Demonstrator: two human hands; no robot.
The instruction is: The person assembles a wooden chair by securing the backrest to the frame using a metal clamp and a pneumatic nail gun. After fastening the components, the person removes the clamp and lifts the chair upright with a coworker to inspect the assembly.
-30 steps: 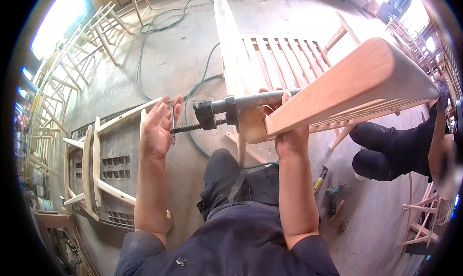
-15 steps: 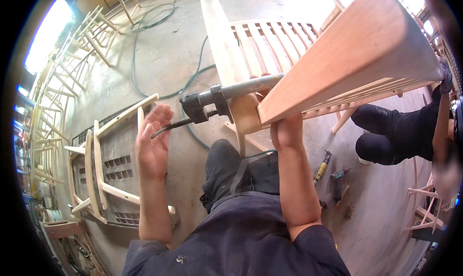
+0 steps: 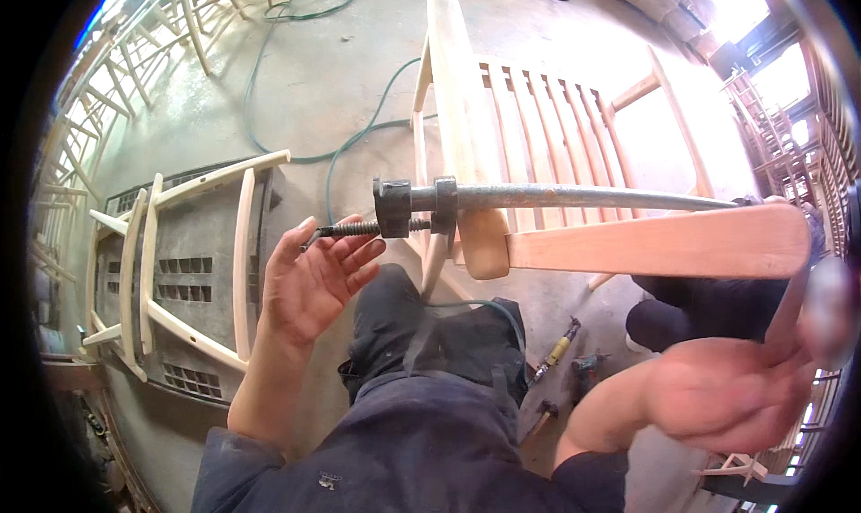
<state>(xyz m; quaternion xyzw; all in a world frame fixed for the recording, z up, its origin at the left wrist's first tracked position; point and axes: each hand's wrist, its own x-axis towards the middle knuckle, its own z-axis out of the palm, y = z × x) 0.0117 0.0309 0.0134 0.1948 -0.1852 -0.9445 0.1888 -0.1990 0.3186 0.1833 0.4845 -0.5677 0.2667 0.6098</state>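
Observation:
A metal bar clamp point(image 3: 556, 196) with a black head point(image 3: 395, 208) squeezes a pale wooden chair frame point(image 3: 538, 118) with a slatted back. A broad wooden rail point(image 3: 655, 244) of that chair juts to the right just under the bar. My left hand point(image 3: 314, 280) is palm up with fingers spread, its fingertips at the clamp's threaded screw point(image 3: 359, 230). My right hand point(image 3: 735, 396) is blurred at the lower right, below the rail, fingers apart and holding nothing that I can see. My dark-clothed knees are under the clamp.
Another chair frame point(image 3: 179, 271) lies on a grey grate at the left. A green hose point(image 3: 359, 136) curls over the concrete floor. A yellow-handled tool point(image 3: 556, 352) and a hammer point(image 3: 538, 414) lie by my legs. Someone in dark clothes point(image 3: 700, 307) crouches at the right. Stacked chair frames point(image 3: 134, 65) line the left edge.
My right hand has let go of the chair's rail and dropped to the lower right. The rail has levelled out. My left hand moved up to the clamp screw.

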